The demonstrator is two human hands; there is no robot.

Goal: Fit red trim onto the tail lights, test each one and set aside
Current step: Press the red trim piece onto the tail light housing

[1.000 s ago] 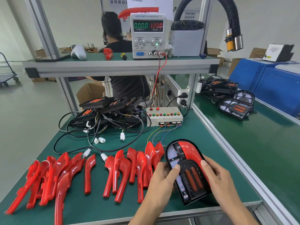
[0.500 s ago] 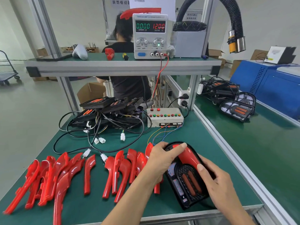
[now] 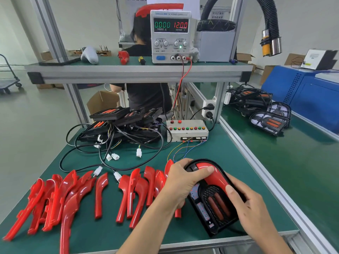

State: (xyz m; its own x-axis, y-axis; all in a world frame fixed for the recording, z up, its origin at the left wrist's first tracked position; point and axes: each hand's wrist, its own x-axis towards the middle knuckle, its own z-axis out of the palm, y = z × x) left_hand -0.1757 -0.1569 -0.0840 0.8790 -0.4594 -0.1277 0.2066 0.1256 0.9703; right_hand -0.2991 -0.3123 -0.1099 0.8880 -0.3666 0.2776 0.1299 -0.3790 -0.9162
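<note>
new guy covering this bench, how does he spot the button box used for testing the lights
Start at the power supply with lit digits on the upper shelf and follow its red lead down to the green bench mat. There, right of the tangled pile of black tail lights, sits the test box: a beige box, the only thing with a row of red, green and yellow buttons on top.

One tail light (image 3: 212,204) with red trim (image 3: 213,176) fitted lies under two hands, left (image 3: 180,184) and right (image 3: 251,211). Loose red trim pieces (image 3: 99,195) on the green bench (image 3: 229,154) number roughly fifteen; overlap prevents an exact count. One power supply (image 3: 170,36), one button box (image 3: 187,130) and two stacks of untrimmed lights, rear (image 3: 121,121) and right (image 3: 264,110), complete the set.
</note>
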